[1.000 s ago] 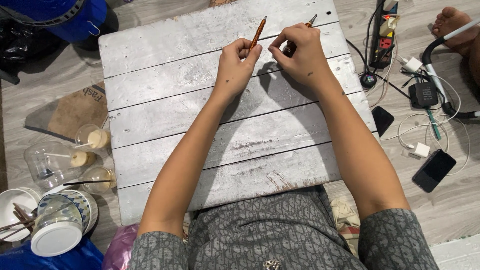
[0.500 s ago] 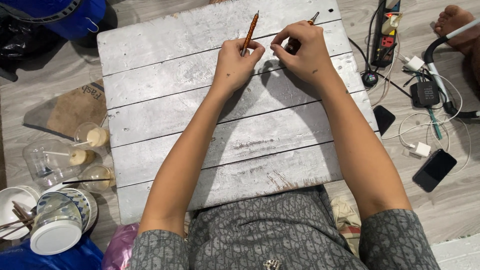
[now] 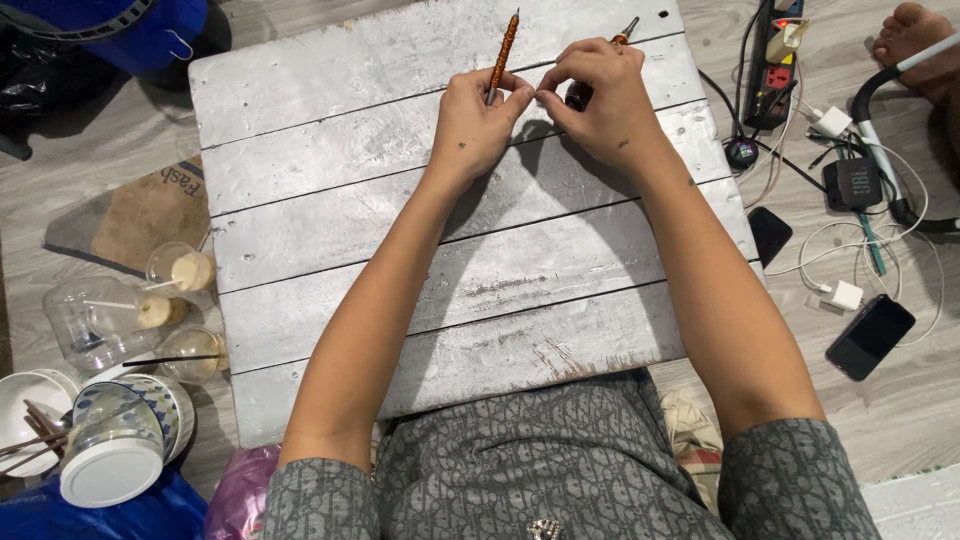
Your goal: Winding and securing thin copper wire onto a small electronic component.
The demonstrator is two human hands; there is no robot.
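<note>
My left hand (image 3: 475, 122) pinches the lower end of a thin orange-brown stick tool (image 3: 503, 50) that points away from me over the white plank table (image 3: 330, 240). My right hand (image 3: 600, 100) is closed around a second thin tool (image 3: 624, 30), whose dark tip shows above my knuckles. The two hands meet fingertip to fingertip near the table's far edge. What lies between the fingertips is too small to make out.
Plastic cups (image 3: 180, 268) and bowls (image 3: 150, 400) with a white lid (image 3: 110, 470) crowd the floor at the left. A power strip (image 3: 772, 60), cables, chargers and two dark phones (image 3: 870, 335) lie at the right. Someone's bare foot (image 3: 915, 30) shows at the top right.
Both hands have drawn closer together, so their fingertips now touch. The orange-brown stick has swung a little more upright.
</note>
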